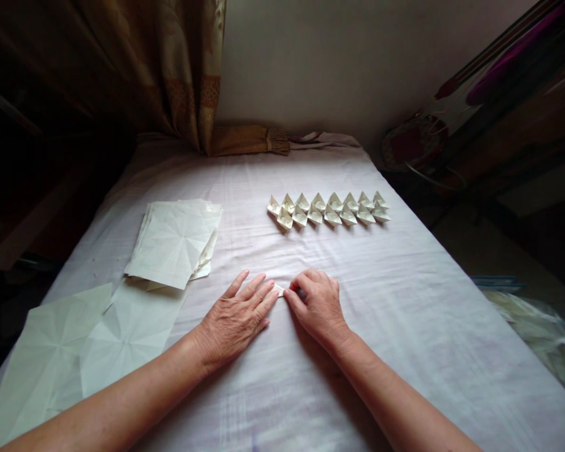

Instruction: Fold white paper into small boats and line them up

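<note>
A small folded piece of white paper lies on the sheet between my two hands, mostly covered by fingers. My left hand lies flat with its fingers spread, the fingertips resting on the paper's left part. At the paper's right end, the thumb and curled fingers of my right hand pinch its tip. Farther off, two rows of folded paper boats stand close together.
Left of my hands is a stack of creased paper squares, with more creased sheets nearer me. A pale cloth covers the surface. A curtain hangs at the back left, and a plastic bag sits low at the right.
</note>
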